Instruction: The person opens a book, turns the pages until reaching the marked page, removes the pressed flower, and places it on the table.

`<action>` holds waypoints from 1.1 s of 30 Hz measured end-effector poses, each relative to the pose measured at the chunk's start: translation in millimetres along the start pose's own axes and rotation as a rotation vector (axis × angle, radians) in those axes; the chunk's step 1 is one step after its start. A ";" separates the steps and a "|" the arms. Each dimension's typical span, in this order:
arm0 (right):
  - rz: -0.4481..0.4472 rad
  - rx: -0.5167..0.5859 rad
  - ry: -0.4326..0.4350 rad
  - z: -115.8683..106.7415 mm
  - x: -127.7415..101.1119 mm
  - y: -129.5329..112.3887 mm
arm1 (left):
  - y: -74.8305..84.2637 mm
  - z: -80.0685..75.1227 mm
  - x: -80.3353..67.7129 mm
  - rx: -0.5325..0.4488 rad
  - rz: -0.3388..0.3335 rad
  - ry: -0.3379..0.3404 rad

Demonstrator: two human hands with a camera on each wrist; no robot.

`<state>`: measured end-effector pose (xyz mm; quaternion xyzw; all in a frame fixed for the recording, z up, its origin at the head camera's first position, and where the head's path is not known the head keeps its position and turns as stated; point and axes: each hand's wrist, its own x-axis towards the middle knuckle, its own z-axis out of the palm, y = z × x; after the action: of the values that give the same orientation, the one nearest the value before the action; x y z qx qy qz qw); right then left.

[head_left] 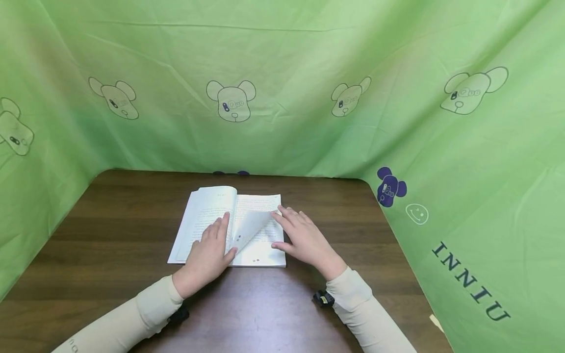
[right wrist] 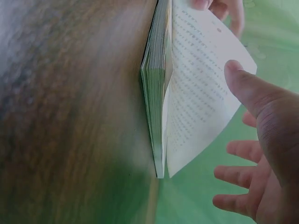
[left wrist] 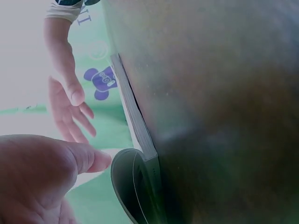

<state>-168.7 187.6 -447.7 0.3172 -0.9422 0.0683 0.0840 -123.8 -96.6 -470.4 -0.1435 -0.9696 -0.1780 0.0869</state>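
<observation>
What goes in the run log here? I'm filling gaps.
left hand: flat on book | right hand: fingertips at lifted page | table

An open book [head_left: 229, 226] lies mid-table [head_left: 110, 235], left hand [head_left: 208, 255] on it, right hand [head_left: 304, 240] beside.

Cream long sleeves [head_left: 132, 314] cover both arms, with black wrist straps [head_left: 323, 298] at the cuffs.
</observation>
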 end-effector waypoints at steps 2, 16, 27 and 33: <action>0.011 0.011 -0.021 0.1 0.0 -0.6 | -2.3 -0.4 1.2 0.001 0.011 0.048; -0.043 0.073 -0.254 13.2 -0.9 -2.3 | -14.7 -11.0 -8.4 0.107 -0.058 0.043; -0.081 0.085 -0.318 13.5 -3.7 -5.0 | -23.1 -20.4 -15.5 0.134 -0.111 -0.005; -0.085 0.123 -0.334 13.4 -5.4 -5.4 | -25.2 -15.2 -12.4 0.051 0.040 -0.065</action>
<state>-162.7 184.1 -461.5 0.3680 -0.9229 0.0683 -0.0905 -118.0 -127.8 -467.2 -0.1663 -0.9731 -0.1467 0.0628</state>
